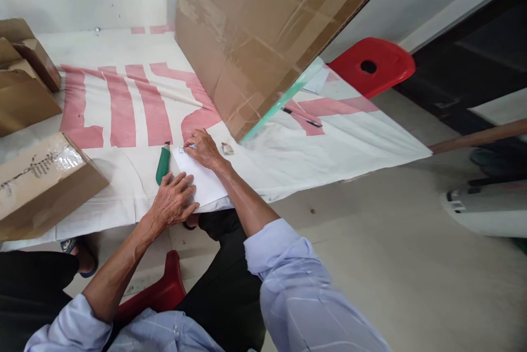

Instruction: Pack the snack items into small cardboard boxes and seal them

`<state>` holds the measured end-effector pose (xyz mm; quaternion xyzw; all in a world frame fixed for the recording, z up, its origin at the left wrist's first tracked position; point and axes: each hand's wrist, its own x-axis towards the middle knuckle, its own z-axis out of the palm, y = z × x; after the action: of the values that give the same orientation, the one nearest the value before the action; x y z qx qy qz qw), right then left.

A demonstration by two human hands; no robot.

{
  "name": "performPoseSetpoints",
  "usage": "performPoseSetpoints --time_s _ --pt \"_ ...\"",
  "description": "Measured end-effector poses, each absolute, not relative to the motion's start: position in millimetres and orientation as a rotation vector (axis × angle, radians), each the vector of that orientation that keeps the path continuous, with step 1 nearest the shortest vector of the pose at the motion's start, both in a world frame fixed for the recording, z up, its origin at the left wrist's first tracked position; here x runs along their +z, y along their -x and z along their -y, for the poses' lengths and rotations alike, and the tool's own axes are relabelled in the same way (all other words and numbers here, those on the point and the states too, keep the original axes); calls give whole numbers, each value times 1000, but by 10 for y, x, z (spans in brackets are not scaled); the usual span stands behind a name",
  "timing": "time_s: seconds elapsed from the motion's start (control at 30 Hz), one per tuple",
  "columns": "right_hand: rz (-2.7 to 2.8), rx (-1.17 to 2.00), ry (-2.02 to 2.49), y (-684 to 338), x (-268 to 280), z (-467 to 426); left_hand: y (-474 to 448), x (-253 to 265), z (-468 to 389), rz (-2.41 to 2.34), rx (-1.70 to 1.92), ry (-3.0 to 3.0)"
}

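Observation:
A white sheet of paper (208,184) lies on the cloth-covered table in front of me, with a small outlined mark near its far left corner. My left hand (175,198) rests on the near left edge of the sheet, fingers stretched out. Over the far end of the paper, my right hand (201,149) is closed in a pinch beside the mark. Something small and pale shows at its fingertips, too little to name. A green-handled cutter (163,165) lies just left of the sheet. To the right of my right hand is a small crumpled scrap (227,148).
A large taped cardboard box (263,28) stands beyond my hands. Smaller cardboard boxes (49,179) sit at the left. A dark pen (303,117) lies on the white and pink cloth (329,149). Behind the table's right end is a red stool (370,69).

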<state>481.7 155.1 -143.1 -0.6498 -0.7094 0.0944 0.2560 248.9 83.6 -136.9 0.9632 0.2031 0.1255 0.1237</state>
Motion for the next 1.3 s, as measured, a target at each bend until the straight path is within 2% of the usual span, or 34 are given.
performPoseSetpoints --time_s 1.0,1.17,1.3 --pt "1938 93 1870 -4672 -1289 -1481 -2504 -1400 -811 -633 282 -2791" --pt "1809 35 1764 -4692 -1337 -1498 -2497 -1297 -708 -644 241 -2805" --pt "1680 -43 1662 -4696 -1409 -1513 -2242 -1092 -541 -826 328 -2799"
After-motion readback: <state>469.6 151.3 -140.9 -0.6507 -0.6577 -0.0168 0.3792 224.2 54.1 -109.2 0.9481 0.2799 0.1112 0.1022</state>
